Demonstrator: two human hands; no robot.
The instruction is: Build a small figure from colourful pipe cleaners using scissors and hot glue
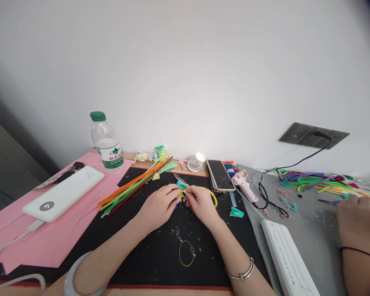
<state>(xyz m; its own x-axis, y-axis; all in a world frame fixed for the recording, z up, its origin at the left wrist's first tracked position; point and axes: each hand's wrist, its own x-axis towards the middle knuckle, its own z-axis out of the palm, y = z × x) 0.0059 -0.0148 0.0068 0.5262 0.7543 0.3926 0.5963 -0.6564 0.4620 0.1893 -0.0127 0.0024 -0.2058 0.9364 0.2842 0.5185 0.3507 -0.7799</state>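
While both hands sit close together over the black mat [160,255], they're pinching the same little bit of yellow pipe cleaner [212,194], so this looks like the bending or twisting stage of a small shape. The left hand [159,205] is curled in on the piece from one side, the right hand [201,204] grips it from the other, fingertips nearly touching. Rest of that yellow strand loops out past the right hand toward the phone [220,175]. Something teal [181,185] peeks out right where the fingers meet, can't tell if it's part of the piece or just lying there.

My guess is the next bit needs a tight, steady twist with both hands holding firm, since it's fiddly and small. Spare stems are fanned out in a bundle [135,185] just left of the hands, and a finished yellow ring [186,253] lies on the mat nearer the body. Pink glue gun [245,186] sits off to the right. Someone else's hand [359,218] rests on the grey mat, well apart.
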